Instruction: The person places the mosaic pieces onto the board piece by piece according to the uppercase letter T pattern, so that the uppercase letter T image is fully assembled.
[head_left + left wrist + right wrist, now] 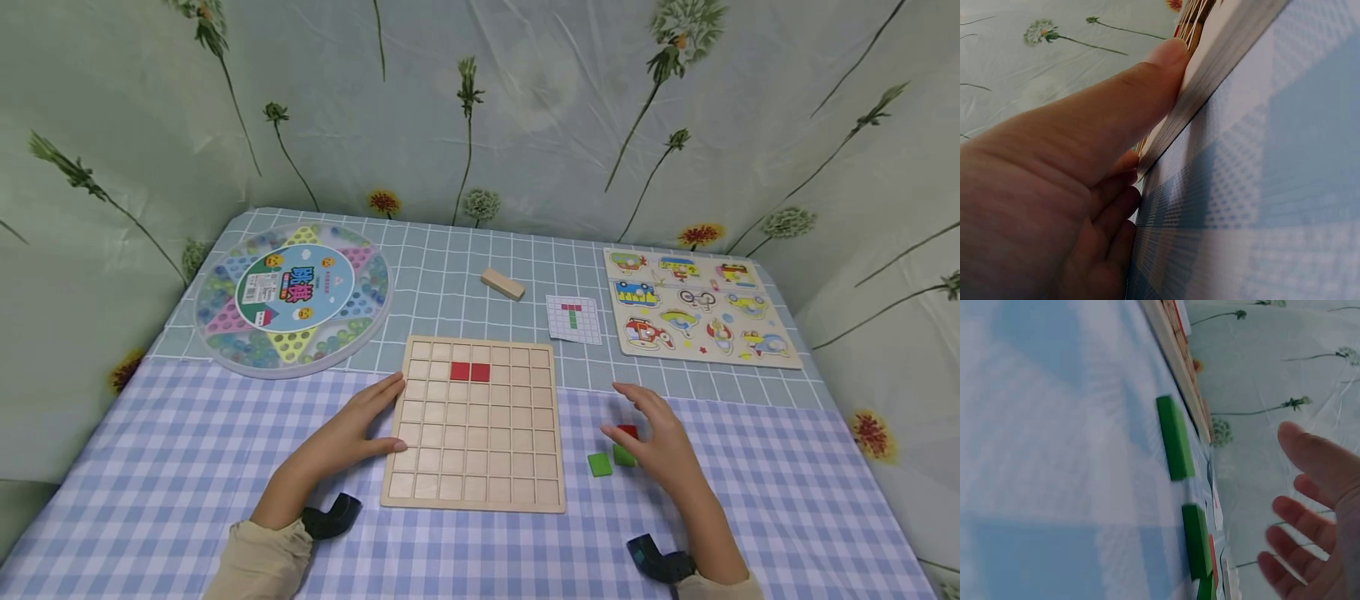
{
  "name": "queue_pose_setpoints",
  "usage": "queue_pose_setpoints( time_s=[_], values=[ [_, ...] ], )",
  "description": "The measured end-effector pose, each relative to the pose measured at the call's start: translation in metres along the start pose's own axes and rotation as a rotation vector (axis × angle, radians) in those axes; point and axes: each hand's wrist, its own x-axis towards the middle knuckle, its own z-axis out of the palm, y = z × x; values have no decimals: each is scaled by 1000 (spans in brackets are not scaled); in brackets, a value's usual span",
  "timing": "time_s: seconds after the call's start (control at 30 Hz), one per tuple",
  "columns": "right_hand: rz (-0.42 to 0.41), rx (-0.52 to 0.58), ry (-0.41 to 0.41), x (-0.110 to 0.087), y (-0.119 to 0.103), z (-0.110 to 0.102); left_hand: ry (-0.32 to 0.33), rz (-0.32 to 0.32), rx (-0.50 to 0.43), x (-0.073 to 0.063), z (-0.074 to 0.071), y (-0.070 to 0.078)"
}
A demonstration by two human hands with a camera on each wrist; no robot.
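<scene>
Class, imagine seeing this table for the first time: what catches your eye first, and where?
Probably two bright red tiles, side by side near the far edge of the pale grid board. The left hand touches the board's left edge; the right hand hovers near green tiles right of it. A round game case lies at the far left.

Right hand can pass left over low gridded wooden board; two red tiles occupy adjacent cells, second row from far edge. Left hand blocks board's left edge. Green tile lies between right hand and board.
</scene>
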Motion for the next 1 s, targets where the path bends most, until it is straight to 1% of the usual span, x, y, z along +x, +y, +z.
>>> queue_pose_setpoints(
  time_s=[0.2, 0.47, 0.6, 0.9, 1.0],
  values=[
    [59, -44, -30, -13, 11, -2, 1, -2, 3, 0, 0, 0],
    [177, -70, -101, -19, 15, -2, 9, 6, 11, 0, 0, 1],
    [182, -56, -122, -19, 16, -3, 9, 4, 11, 0, 1, 0],
    [139, -21, -169, -13, 13, 2, 7, -4, 17, -1, 1, 1],
    [137, -10, -189, -10, 9, 5, 5, -5, 17, 0, 1, 1]
  ],
)
